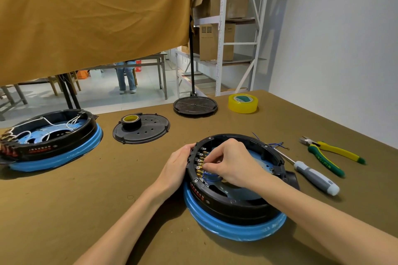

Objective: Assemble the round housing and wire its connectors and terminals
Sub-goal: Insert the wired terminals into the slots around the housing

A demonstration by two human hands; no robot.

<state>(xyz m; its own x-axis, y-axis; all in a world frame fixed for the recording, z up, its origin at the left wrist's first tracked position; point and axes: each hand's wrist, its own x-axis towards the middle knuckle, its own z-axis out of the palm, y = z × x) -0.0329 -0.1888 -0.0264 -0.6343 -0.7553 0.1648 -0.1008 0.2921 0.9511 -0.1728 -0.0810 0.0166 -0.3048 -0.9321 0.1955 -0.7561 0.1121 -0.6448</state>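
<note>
A round black housing (237, 204) on a blue ring base sits in front of me, open at the top. A row of brass terminals (201, 160) lines its left inner wall. My left hand (176, 165) grips the housing's left rim from outside. My right hand (230, 163) reaches inside from the right, its fingertips pinching at a terminal where thin blue wire (207, 175) loops below. What exactly the fingertips hold is hidden.
A second housing (51, 142) with white wires stands at the left. Two black lids (150, 133) (195, 105) lie behind, one bearing black tape (131, 121). Yellow tape (243, 103), a screwdriver (314, 175), yellow-green pliers (331, 155) and loose blue wires (277, 145) lie at the right.
</note>
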